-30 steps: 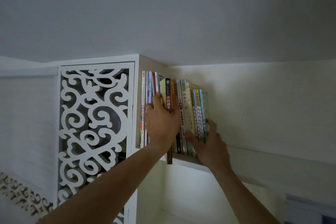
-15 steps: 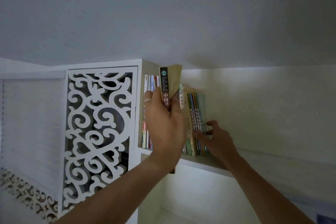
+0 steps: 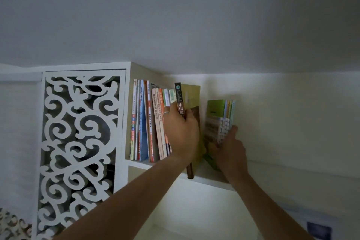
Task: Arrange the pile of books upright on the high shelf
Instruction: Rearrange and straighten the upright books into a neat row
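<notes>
1. There is one view only, from a camera worn on the person's head, so no second view shares any of the scene.
2. It faces upward and forward: the ceiling [image 3: 175, 15] fills the upper half of the view.
3. The high shelf [image 3: 206, 178] is seen from below, its underside showing.
4. It is close, at arm's reach: both forearms stretch up from the bottom edge to the books [image 3: 148, 122].
</notes>
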### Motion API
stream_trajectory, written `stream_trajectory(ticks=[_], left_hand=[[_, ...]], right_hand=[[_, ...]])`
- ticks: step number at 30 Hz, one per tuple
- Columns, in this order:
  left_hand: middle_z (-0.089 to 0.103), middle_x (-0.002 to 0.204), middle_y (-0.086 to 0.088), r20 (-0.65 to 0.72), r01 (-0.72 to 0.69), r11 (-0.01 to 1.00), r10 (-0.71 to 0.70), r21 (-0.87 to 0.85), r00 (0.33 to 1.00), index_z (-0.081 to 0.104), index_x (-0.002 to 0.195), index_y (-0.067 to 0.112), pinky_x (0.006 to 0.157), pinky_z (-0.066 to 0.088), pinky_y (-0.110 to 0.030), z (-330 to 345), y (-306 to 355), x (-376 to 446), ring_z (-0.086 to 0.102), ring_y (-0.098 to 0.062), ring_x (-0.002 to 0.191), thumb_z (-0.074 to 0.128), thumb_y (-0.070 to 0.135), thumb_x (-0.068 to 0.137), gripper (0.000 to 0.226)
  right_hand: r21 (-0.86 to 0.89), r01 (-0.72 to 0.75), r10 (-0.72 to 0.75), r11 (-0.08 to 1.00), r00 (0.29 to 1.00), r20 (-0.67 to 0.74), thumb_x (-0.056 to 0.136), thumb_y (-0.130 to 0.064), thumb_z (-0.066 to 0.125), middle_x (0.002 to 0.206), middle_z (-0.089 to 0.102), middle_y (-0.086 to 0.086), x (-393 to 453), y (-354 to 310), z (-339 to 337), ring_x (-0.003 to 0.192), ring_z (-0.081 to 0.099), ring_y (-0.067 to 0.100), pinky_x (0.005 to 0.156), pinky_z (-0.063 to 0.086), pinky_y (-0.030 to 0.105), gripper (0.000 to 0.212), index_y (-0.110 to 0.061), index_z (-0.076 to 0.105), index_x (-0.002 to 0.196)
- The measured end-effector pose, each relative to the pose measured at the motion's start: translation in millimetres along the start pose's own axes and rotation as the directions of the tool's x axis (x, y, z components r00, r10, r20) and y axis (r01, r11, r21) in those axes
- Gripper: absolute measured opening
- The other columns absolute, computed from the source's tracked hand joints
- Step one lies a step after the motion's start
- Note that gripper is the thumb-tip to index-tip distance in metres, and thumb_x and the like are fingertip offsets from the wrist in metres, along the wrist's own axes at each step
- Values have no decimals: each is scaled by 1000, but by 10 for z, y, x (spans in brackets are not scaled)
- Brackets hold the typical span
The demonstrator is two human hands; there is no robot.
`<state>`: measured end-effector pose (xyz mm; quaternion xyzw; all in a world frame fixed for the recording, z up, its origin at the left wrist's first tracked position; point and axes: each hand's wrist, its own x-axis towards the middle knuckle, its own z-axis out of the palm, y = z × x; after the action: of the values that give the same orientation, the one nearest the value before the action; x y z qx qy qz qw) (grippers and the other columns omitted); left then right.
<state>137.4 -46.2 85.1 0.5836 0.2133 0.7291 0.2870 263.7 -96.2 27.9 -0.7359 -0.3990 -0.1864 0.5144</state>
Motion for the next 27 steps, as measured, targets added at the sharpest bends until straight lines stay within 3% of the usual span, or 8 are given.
stream_trajectory(ticks=[2,5,7,10,16,22,24,27], left_hand=[[62,122,-3,21,11,997,-13,83,1000,58,127,17,92,60,-46,103,-279,71,63,-19,107,63,15,98,29],[43,141,-7,-3,-144,964,148,224,989,44,139,18,104,54,-45,159,-532,136,53,-21,121,62,27,99,45],[31,152,-5,48,-219,944,213,246,976,39,148,16,118,33,-46,180,-572,165,35,-25,139,53,38,101,54],[24,160,-5,114,-263,930,241,256,964,34,154,16,119,9,-43,211,-640,232,20,-27,149,35,49,102,62],[36,148,-9,0,-323,888,342,327,940,43,150,12,113,22,-39,390,-799,242,33,-23,137,41,33,98,56],[52,135,-15,32,-468,811,489,351,871,57,126,11,106,37,-44,453,-855,247,46,-26,125,55,20,91,36],[51,139,-17,98,-483,804,481,348,871,56,130,8,109,39,-48,392,-900,222,46,-28,130,54,23,91,42],[32,163,-21,311,-633,675,551,379,774,45,150,4,125,27,-52,213,-1105,156,28,-33,154,44,32,101,56]], right_hand=[[-14,37,-37,999,999,11,92,-36,70,119,67,14,-19,-18,42,86,69,27,69,63,39,72,-15,26,145],[-43,73,-72,996,997,17,95,-31,66,124,67,14,-19,-45,105,83,64,23,63,52,26,64,-13,30,145],[-45,116,-116,992,993,4,95,-31,65,121,69,11,-19,-72,157,87,69,26,64,53,27,61,-16,33,144],[-33,196,-195,980,981,18,95,-42,65,115,73,3,-37,-170,278,88,73,23,72,60,34,59,-24,37,144],[-137,252,-243,958,967,80,98,-54,57,112,74,-6,-12,-178,337,87,73,17,74,57,29,53,-30,40,143],[61,36,-58,997,913,405,99,-44,62,142,58,6,-13,-153,120,105,56,16,73,44,20,63,-22,33,151],[62,26,-52,998,886,461,97,-44,66,145,57,5,-33,-123,67,103,54,13,67,41,13,70,-25,29,154],[88,28,-74,996,814,576,90,-37,77,149,53,0,-37,-60,43,110,57,9,91,47,21,91,-30,17,158]])
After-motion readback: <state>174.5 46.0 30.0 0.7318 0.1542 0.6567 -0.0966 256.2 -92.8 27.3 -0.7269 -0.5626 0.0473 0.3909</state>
